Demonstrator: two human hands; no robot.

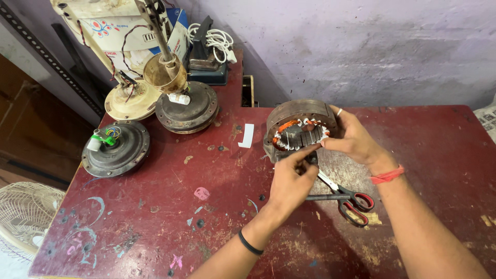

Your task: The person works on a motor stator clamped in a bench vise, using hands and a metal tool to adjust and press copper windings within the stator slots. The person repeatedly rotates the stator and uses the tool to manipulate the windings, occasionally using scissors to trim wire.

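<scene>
Both forearms run off the bottom edge. My right hand clamps the stator tilted on edge above the table, axis facing me; my left hand pinches its lower windings, hiding part of the scissors.

dark red table, red-handled scissors, orange-and-white windings in grey stator.

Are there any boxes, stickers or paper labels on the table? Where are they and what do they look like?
Cardboard box: back left against the wall, behind the fan motors; white and blue, partly hidden.
White slip: flat on the red table, left of the motor stator the hands hold; small blank rectangle.
</scene>
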